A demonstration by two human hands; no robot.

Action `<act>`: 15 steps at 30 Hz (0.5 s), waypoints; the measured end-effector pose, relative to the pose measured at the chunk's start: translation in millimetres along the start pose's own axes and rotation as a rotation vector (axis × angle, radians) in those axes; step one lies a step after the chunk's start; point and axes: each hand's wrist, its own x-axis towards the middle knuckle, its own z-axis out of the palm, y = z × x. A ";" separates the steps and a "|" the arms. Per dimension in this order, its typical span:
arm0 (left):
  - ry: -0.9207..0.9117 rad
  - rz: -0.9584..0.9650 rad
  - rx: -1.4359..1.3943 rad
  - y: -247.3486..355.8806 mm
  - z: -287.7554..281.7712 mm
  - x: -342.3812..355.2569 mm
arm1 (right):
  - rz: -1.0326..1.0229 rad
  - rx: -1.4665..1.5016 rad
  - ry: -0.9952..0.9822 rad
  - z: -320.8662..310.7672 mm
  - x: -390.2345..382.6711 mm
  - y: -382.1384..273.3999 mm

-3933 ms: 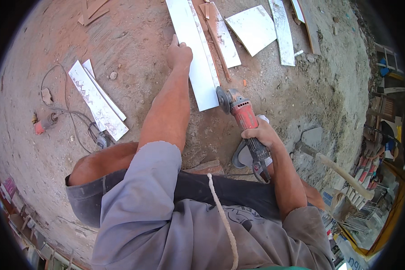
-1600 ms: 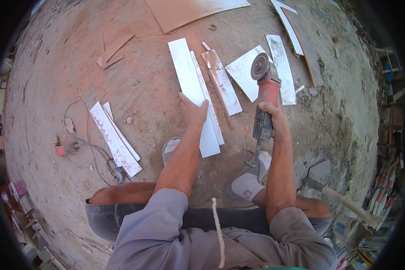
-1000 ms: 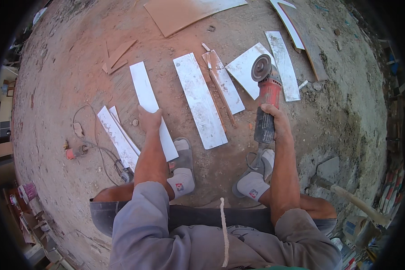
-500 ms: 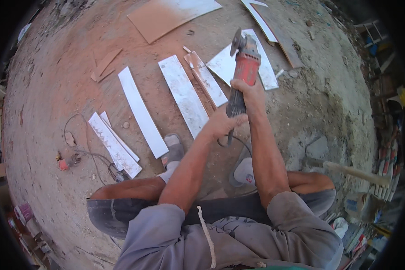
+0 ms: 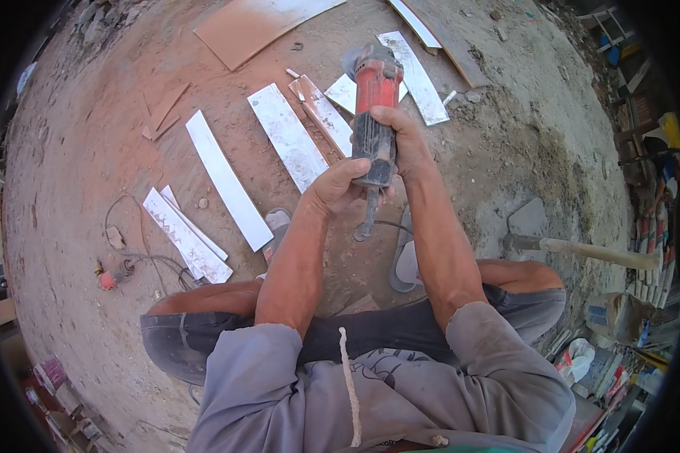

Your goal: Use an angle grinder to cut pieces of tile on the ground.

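Note:
My left hand [image 5: 340,181] is closed round the black rear end of a dusty red-and-black angle grinder [image 5: 378,87]. My right hand [image 5: 400,140] grips the same tool higher up, just below its red housing. The grinder points away from me, its blurred disc [image 5: 351,64] at the top left. Beneath and beyond it lie white boards: a narrow strip [image 5: 230,181] near my left foot, a stained wider one [image 5: 287,136], a white-and-brown piece [image 5: 325,113] and others partly hidden by the grinder.
At left are stacked strips [image 5: 185,234], cords and a second red power tool [image 5: 109,277]. A long-handled shovel-like tool [image 5: 582,249] lies right. A large reddish panel [image 5: 257,34] and broken offcuts [image 5: 162,109] lie farther off. Stacked clutter [image 5: 650,226] lines the right edge.
My left hand has let go of a white board, which now lies at left, and has moved across to grip the grinder’s rear. The grinder has shifted up and leftward in view.

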 end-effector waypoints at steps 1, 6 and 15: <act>0.119 -0.099 0.106 4.1 1.0 -1.3 | -0.143 -0.266 0.085 0.3 2.0 -2.5; 0.561 0.102 0.639 0.1 7.2 23.2 | -0.279 -0.871 0.531 4.0 15.9 -0.4; 0.309 0.161 0.387 -0.5 4.0 16.9 | -0.046 -0.150 0.146 -5.3 -1.9 20.9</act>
